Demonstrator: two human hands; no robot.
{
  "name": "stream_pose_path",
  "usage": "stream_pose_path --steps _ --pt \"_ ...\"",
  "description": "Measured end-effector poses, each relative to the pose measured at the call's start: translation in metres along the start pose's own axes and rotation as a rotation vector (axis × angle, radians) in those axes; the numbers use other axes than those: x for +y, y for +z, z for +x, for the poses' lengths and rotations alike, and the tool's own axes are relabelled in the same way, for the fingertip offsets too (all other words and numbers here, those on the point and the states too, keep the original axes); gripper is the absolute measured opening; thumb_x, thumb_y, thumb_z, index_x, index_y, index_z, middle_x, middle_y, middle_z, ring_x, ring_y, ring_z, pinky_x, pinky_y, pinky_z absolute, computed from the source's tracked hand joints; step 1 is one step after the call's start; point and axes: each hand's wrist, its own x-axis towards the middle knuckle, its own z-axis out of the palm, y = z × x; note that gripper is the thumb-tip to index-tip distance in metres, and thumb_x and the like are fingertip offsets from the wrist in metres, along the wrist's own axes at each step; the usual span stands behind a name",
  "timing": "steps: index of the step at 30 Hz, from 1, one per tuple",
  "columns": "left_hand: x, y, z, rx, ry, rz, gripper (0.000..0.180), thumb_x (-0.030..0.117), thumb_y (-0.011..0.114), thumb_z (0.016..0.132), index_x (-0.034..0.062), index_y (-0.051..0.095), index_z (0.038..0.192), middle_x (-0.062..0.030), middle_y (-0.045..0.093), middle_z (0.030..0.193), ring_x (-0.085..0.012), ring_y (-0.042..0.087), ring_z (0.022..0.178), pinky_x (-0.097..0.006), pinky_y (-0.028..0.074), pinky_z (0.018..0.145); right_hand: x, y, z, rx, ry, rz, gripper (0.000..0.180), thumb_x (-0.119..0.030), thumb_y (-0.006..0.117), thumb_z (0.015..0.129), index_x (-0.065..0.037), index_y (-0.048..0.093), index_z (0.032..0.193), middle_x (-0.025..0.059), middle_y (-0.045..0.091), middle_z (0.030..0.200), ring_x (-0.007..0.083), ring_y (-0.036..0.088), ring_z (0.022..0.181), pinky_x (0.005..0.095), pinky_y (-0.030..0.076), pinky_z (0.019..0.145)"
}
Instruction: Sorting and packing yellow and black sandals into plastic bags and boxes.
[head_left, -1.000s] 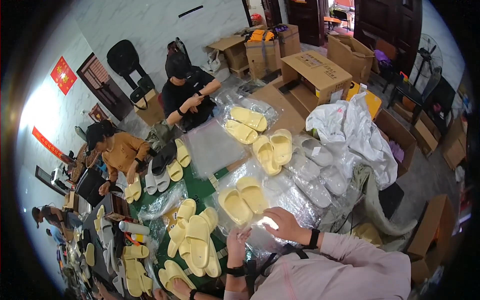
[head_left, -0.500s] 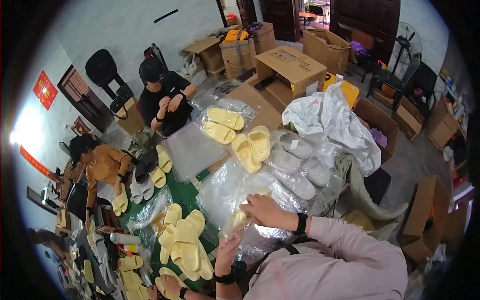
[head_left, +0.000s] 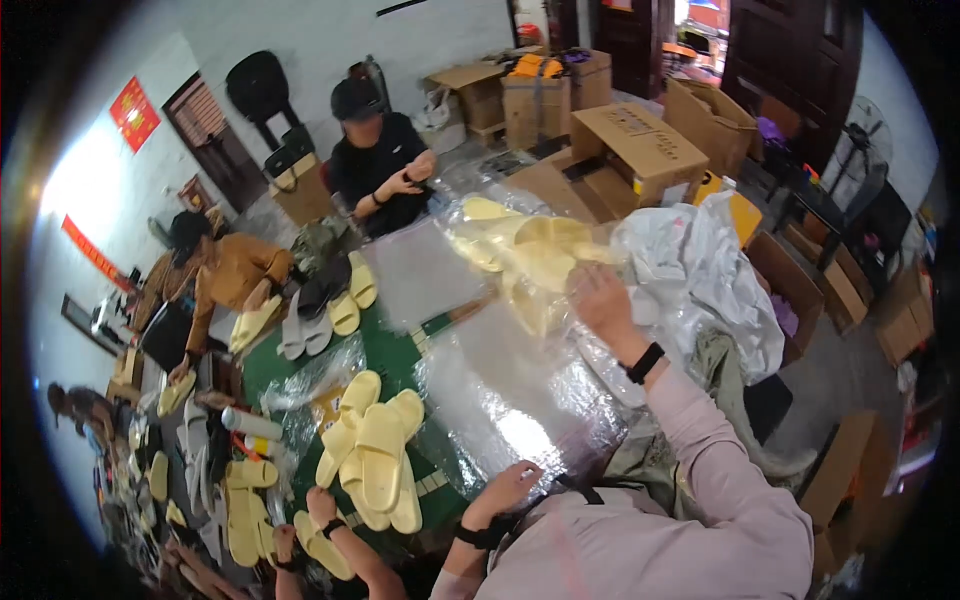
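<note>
My right hand [head_left: 604,305] reaches out over the far side of the table, its fingers closed on a clear bag with a pair of yellow slide slippers [head_left: 548,252]. The pair is smeared by motion and hangs over other bagged yellow slippers [head_left: 484,210]. My left hand [head_left: 508,488] lies at the near edge of a stack of clear plastic bags [head_left: 505,385], fingers loosely stretched and nothing visible in them. Left of the stack is a heap of unbagged yellow slippers [head_left: 383,455]. Bagged grey slippers [head_left: 607,368] lie partly hidden under my right forearm.
A white plastic sack [head_left: 690,255] and open cartons [head_left: 640,145] stand at the far right. Across the table a person in black [head_left: 385,165] stands; a person in orange [head_left: 235,270] handles slippers at the left. Another person's hands [head_left: 325,510] are near the lower left.
My right hand has moved away from me, up and right, carrying the bagged yellow slippers off the bag stack. My left hand has let go of the bag. The view has shifted.
</note>
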Motion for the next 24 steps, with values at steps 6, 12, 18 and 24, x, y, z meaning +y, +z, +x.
stream_pose_path --steps 6,12,18,24 --pt "0.003 0.013 -0.007 -0.02 0.049 0.094 0.04 0.038 0.048 0.089 0.0023 0.056 0.106 -0.02 0.06 0.103 -0.0356 0.056 0.096 -0.04 0.044 0.081 0.047 0.058 -0.082 -0.531 0.153 -0.069 0.027 -0.009 0.051 0.074 -0.006 0.06 0.099 0.0128 0.061 0.086 0.029 0.058 0.088 0.0424 0.044 0.076" --pt "-0.01 0.015 -0.018 0.158 0.003 0.175 0.036 0.033 0.05 0.089 0.0026 0.055 0.108 -0.0201 0.06 0.1 -0.0353 0.058 0.092 -0.039 0.046 0.08 -0.024 0.063 -0.131 -0.521 0.128 -0.002 0.031 -0.016 0.054 0.08 -0.006 0.057 0.11 0.0141 0.054 0.114 0.0317 0.048 0.106 0.0435 0.035 0.092" --pt "-0.006 0.024 -0.016 0.113 -0.025 0.212 0.036 0.034 0.05 0.089 0.0046 0.055 0.109 -0.0207 0.06 0.101 -0.0355 0.057 0.095 -0.041 0.044 0.083 -0.115 0.063 -0.186 -0.973 -0.227 0.288 0.026 -0.018 0.054 0.076 -0.007 0.062 0.097 0.013 0.06 0.1 0.0295 0.058 0.082 0.0432 0.045 0.072" --pt "-0.013 0.007 -0.025 0.355 0.041 0.205 0.033 0.028 0.051 0.088 0.0022 0.056 0.109 -0.0201 0.06 0.101 -0.0371 0.056 0.095 -0.04 0.044 0.083 -0.148 0.057 -0.225 -1.726 -0.203 0.357 0.052 -0.031 0.06 0.08 -0.014 0.044 0.127 0.0204 0.045 0.127 0.0368 0.05 0.109 0.0478 0.042 0.088"
